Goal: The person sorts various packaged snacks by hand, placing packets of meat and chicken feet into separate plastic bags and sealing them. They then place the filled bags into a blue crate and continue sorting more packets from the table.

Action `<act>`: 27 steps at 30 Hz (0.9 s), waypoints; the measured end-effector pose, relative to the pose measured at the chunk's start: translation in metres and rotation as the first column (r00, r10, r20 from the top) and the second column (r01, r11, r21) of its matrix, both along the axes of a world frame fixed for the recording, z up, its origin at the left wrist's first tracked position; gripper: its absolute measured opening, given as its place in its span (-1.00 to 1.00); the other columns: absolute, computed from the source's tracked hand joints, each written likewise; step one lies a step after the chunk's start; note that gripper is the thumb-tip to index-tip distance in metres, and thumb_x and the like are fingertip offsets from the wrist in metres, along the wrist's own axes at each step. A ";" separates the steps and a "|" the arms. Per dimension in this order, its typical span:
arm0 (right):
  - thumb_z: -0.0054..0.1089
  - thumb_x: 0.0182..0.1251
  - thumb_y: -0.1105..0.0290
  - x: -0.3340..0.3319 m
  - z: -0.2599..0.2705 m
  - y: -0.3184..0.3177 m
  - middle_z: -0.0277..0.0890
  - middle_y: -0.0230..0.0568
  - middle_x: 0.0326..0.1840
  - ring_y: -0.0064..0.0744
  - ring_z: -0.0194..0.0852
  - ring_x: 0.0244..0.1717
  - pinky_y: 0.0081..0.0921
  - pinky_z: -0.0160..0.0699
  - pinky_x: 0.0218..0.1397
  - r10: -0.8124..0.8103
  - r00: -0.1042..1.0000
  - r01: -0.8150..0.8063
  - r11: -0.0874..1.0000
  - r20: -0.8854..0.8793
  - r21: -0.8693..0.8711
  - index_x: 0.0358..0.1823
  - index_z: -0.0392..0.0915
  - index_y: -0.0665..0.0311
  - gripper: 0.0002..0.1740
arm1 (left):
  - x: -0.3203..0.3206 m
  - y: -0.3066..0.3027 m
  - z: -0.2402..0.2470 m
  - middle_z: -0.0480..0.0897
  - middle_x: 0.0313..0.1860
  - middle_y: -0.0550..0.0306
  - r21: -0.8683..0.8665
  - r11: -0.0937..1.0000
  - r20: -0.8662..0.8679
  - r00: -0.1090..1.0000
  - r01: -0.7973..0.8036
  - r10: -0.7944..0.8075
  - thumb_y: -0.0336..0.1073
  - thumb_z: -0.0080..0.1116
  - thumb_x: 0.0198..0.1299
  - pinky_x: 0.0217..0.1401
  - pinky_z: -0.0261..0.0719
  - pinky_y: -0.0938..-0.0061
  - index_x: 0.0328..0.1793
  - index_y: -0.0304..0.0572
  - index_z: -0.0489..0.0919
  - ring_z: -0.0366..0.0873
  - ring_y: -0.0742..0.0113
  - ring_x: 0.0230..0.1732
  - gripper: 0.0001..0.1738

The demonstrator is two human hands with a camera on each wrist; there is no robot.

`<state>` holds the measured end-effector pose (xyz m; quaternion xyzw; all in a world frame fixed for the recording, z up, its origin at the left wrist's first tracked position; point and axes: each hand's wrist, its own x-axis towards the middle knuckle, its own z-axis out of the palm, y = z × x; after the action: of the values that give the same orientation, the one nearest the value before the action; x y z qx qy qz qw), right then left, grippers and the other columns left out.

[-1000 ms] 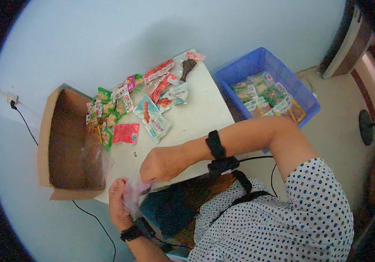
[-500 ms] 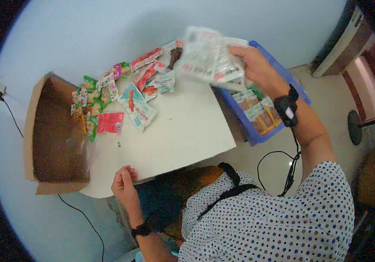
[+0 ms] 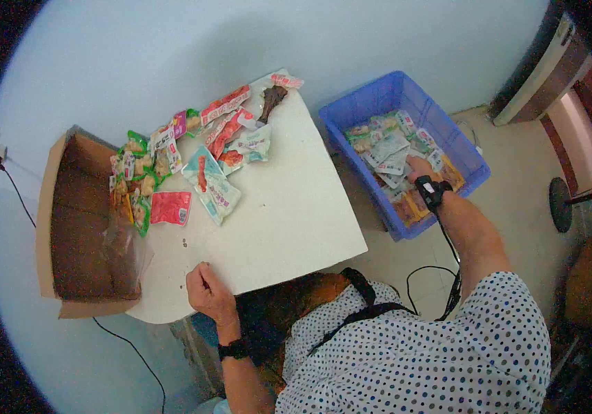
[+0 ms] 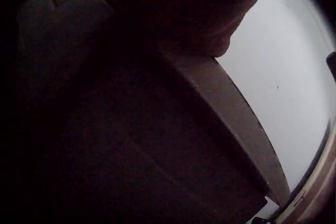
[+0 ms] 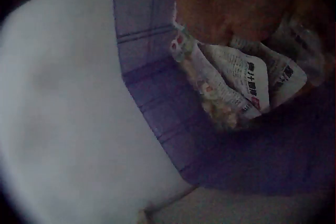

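My right hand (image 3: pixel 418 169) reaches down into the blue plastic basket (image 3: pixel 472 155). It grips the edge of some food packets (image 3: pixel 388 149) with pale, printed backs facing up. In the right wrist view, the fingers hide the upper ends of these packets (image 5: pixel 244 77), which lie inside the basket wall (image 5: pixel 152 106). Other sealed packets with yellow and green parts lie around and under them. At the table's front edge, my left hand (image 3: pixel 212 295) rests with loosely curled fingers and nothing in it.
An open cardboard box (image 3: pixel 82 221) stands on the table's left side, with clear plastic (image 3: pixel 127 245) at its mouth. Several snack packets, including a red one (image 3: pixel 170 208) and a pale blue one (image 3: pixel 210 183), lie along the back of the white table (image 3: pixel 282 221). Black cables (image 3: pixel 441 276) hang beside the right arm.
Both hands were together at a clear, pinkish wrapper by the front edge. The right hand then swung right with several packets and lowered them into the basket. The left hand stayed near the edge.
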<state>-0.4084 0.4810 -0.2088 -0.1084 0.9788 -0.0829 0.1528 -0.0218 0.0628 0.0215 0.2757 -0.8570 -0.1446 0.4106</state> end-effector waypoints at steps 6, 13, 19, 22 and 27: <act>0.52 -0.14 0.13 0.008 -0.084 0.005 0.60 0.02 -0.01 0.07 0.55 0.13 -0.19 0.56 0.19 0.023 0.979 -0.013 0.999 -0.204 0.052 0.08 0.54 0.23 -0.31 | 0.007 -0.004 -0.001 0.63 -0.33 -0.01 0.018 1.000 0.097 0.995 -0.020 0.018 -0.32 0.09 0.36 -0.19 0.51 0.27 -0.24 -0.30 0.61 0.56 0.06 -0.30 -0.81; 0.60 -0.32 0.07 0.003 -0.066 0.020 0.63 0.07 -0.09 0.10 0.60 0.03 -0.13 0.59 0.07 0.283 0.958 -0.287 0.952 -0.054 -0.109 0.01 0.62 0.26 -0.24 | 0.005 -0.002 -0.001 0.62 -0.35 0.00 0.026 0.999 0.062 0.998 -0.021 0.019 -0.33 0.10 0.35 -0.18 0.50 0.27 -0.24 -0.30 0.61 0.55 0.06 -0.31 -0.81; 0.56 -0.29 0.02 -0.003 -0.081 0.019 0.64 0.04 -0.13 0.09 0.62 -0.02 -0.11 0.60 -0.01 0.278 0.960 -0.277 0.948 -0.021 -0.153 -0.03 0.63 0.27 -0.27 | 0.003 -0.003 -0.003 0.56 -0.41 -0.01 -0.018 1.000 0.019 1.000 0.010 -0.010 -0.39 0.11 0.33 -0.27 0.46 0.30 -0.27 -0.34 0.59 0.50 0.08 -0.39 -0.84; 0.54 -0.25 0.02 -0.006 -0.072 0.014 0.65 0.03 -0.11 0.08 0.62 -0.03 -0.13 0.59 -0.01 0.294 0.956 -0.289 0.937 -0.001 -0.194 -0.03 0.63 0.27 -0.29 | 0.002 -0.004 -0.005 0.53 -0.44 -0.01 -0.060 0.998 -0.008 1.000 0.002 -0.003 -0.43 0.12 0.30 -0.34 0.44 0.31 -0.30 -0.34 0.58 0.48 0.08 -0.44 -0.87; 0.50 -0.18 0.01 -0.008 -0.065 0.007 0.65 0.01 -0.08 0.05 0.62 -0.03 -0.15 0.58 -0.01 0.305 0.950 -0.277 0.918 0.061 -0.284 -0.03 0.63 0.28 -0.33 | 0.001 -0.001 0.003 0.53 -0.47 0.00 -0.037 0.999 -0.057 0.998 0.017 -0.019 -0.46 0.16 0.26 -0.38 0.44 0.29 -0.31 -0.28 0.59 0.48 0.06 -0.46 -0.92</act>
<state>-0.4166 0.4876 -0.2737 -0.2683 0.9217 -0.1984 0.1979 -0.0207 0.0618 0.0242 0.2564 -0.8498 -0.1406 0.4386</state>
